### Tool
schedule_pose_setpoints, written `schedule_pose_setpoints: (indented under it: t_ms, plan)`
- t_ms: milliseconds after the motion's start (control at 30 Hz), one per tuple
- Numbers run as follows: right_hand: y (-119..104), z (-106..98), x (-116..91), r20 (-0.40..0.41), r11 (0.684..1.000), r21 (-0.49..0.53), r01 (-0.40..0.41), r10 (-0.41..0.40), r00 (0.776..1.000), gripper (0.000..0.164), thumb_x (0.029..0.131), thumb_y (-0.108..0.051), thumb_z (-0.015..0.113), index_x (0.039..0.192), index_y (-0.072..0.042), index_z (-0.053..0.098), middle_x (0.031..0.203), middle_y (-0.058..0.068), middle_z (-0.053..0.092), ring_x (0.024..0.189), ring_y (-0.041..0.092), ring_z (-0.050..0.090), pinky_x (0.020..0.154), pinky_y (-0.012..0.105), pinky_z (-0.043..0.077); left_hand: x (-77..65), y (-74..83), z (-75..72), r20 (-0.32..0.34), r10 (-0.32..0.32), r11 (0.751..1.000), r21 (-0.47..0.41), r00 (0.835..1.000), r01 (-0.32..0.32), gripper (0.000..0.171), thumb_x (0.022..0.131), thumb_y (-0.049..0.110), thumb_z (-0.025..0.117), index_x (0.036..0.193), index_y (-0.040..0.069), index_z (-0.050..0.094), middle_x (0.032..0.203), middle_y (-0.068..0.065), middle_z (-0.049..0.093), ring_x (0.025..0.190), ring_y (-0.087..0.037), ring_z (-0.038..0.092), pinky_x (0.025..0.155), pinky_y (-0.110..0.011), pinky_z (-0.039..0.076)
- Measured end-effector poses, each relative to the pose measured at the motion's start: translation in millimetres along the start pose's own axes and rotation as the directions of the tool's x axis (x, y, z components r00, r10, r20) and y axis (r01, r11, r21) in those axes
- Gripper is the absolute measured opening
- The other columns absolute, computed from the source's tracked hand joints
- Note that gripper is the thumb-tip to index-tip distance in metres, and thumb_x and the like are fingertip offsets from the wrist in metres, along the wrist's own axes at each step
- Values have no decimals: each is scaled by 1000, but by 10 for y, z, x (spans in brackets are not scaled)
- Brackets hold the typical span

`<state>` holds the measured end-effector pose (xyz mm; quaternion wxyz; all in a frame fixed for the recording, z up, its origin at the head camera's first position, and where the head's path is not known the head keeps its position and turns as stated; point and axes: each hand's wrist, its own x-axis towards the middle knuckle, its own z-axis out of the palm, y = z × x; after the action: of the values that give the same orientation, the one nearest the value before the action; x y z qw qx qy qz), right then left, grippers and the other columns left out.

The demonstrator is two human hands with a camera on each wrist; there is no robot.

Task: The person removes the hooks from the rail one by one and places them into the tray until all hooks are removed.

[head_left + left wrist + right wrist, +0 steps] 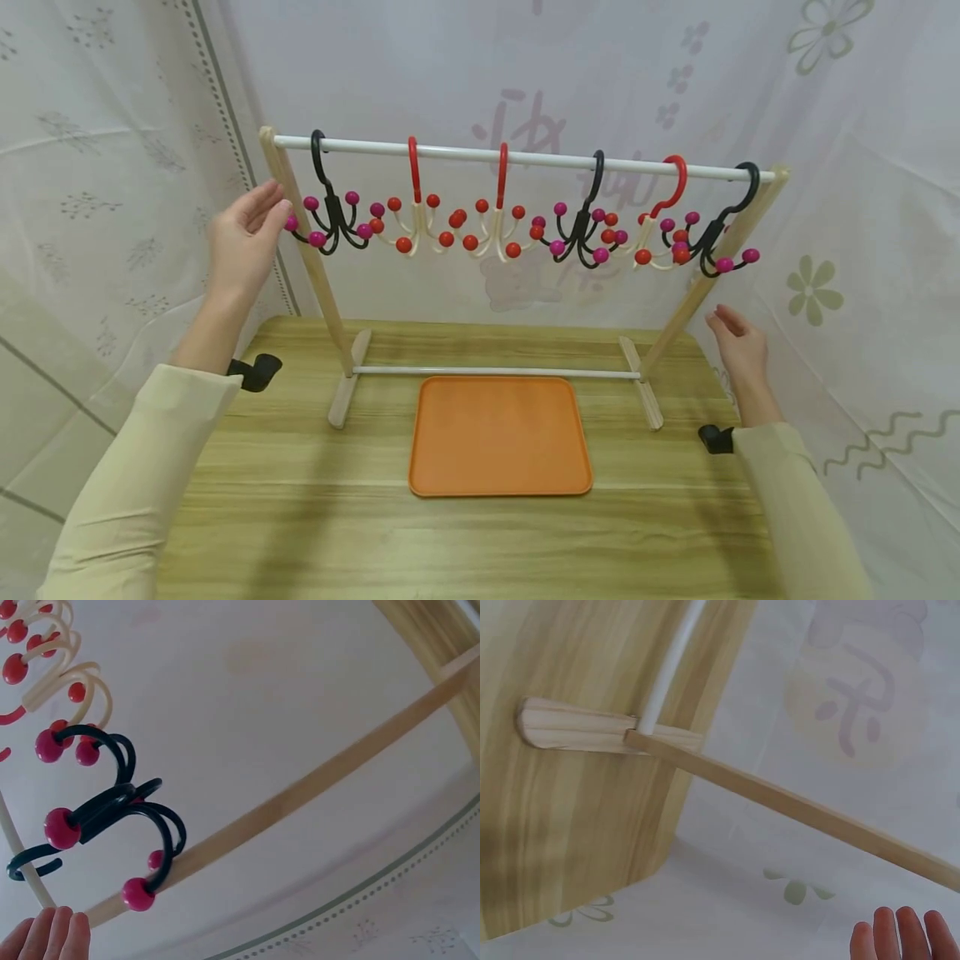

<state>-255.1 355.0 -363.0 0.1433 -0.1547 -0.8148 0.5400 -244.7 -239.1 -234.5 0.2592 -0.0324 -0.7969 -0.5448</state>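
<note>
My left hand (242, 237) is raised beside the left wooden post (318, 279), its relaxed fingers holding nothing. Closest to it hangs a black claw-shaped hook hanger (334, 212) with magenta ball tips; in the left wrist view that hanger (105, 814) hooks over the white rail near my fingertips. Lower down, my right hand (741, 350) hovers empty beyond the right wooden post (693, 292), fingers loosely bent. Above it, another black hanger (712, 242) hangs at the rail's right end. Between them are cream hangers with red hooks, such as one (498, 225), and another black one (581, 229).
The white top rail (465, 153) joins the two posts. A lower white bar (495, 372) runs between the wooden feet (345, 400). In front of it an orange tray (501, 437) lies on the wood-grain table (480, 550). Patterned white cloth (450, 75) hangs behind and at the sides.
</note>
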Motion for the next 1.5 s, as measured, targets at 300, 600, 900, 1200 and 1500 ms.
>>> schedule_pose_setpoints:
  t_ms: [300,600,900,1200,1500]
  plan:
    - [-179,81,157,-35,1000,27,3,-2,999,58,85,-41,53,131,-9,42,130,7,44,117,18,38,97,33,28,173,210,132,12,-10,1000,-14,1000,10,45,91,26,50,131,8,40,131,-4,43,116,-10,42,92,-18,30]
    - [-234,157,221,-105,997,77,-16,24,994,57,82,-41,57,126,-5,49,116,1,55,106,12,47,92,29,34,247,344,261,48,-61,997,45,997,59,46,90,30,50,130,9,43,128,-4,46,114,-12,44,92,-22,33]
    - [-224,184,268,-192,991,136,-18,44,980,48,83,-32,60,119,-2,54,71,-19,56,77,1,54,67,15,39,346,395,400,-9,-100,994,50,995,101,40,88,29,53,124,10,51,120,-5,54,103,-11,52,85,-22,39]
    - [-211,189,298,-202,993,114,-11,34,979,46,84,-31,59,119,-2,55,68,-20,55,72,-1,55,67,15,41,451,394,483,-107,-105,981,150,989,120,34,87,24,56,115,6,58,113,-7,58,100,-13,55,86,-24,39]
    - [198,150,783,-156,975,221,26,9,988,33,81,-23,64,108,-3,63,84,1,66,76,9,63,67,20,46,483,335,438,-139,-83,988,122,987,100,31,85,22,58,109,3,62,107,-9,61,85,-8,59,63,-13,44]
